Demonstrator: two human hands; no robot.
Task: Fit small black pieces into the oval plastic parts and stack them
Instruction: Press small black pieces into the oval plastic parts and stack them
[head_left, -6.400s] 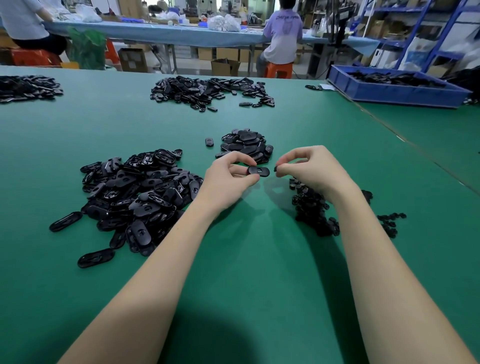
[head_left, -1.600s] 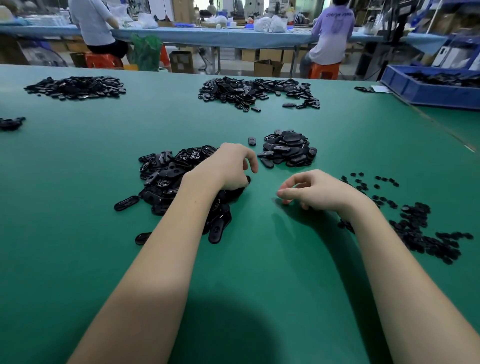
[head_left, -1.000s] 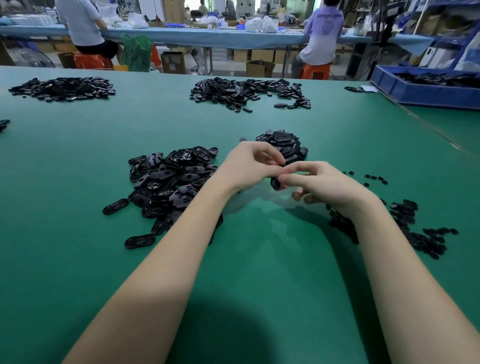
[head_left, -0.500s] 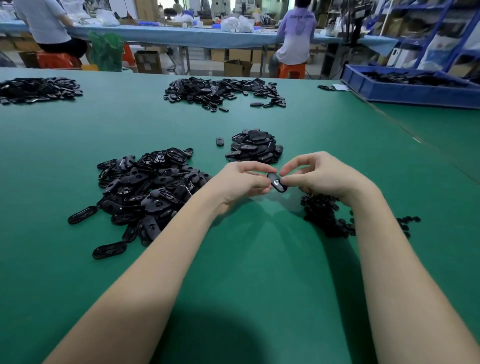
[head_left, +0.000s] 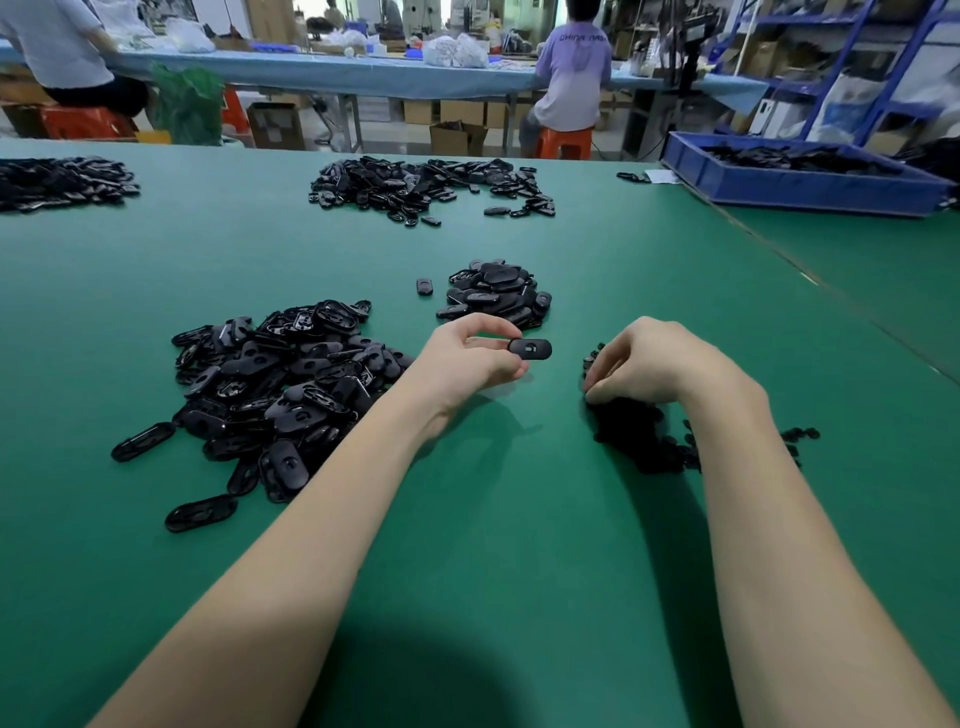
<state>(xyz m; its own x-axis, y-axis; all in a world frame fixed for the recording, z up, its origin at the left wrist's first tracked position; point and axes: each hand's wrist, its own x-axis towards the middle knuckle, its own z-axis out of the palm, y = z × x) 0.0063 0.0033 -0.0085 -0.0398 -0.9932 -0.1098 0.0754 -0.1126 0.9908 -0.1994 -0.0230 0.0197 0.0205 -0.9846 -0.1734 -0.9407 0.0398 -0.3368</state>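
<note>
I see my left hand (head_left: 470, 358) pinching one oval part (head_left: 529, 348) above the green table (head_left: 493, 519), just in front of the finished stack (head_left: 493, 296). My right hand (head_left: 649, 364) curls fingertips-down into the small black pieces (head_left: 639, 436); whether it grips one I cannot tell. Bare mat lies between my hands, with the loose oval pile (head_left: 280, 395) to the left.
</note>
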